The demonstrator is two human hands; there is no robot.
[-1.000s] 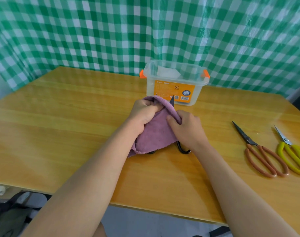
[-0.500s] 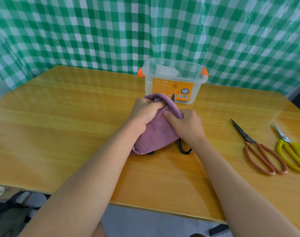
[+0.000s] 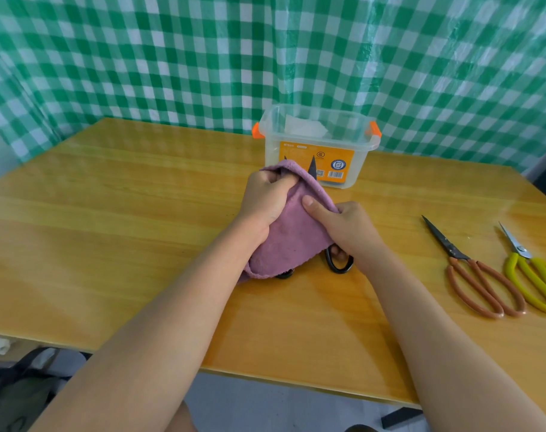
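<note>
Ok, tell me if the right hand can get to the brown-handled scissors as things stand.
Probably yes: the brown-handled scissors lie on the table right of the right hand, nothing between. But that hand grips the black-handled scissors, so it must let go first.

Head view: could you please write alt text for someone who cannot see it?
Two bare hands hold black-handled scissors wrapped in a purple cloth at a wooden table: the left hand grips the cloth, the right hand a handle loop. A clear plastic box stands behind; brown-handled scissors and yellow-handled scissors lie to the right.
</note>
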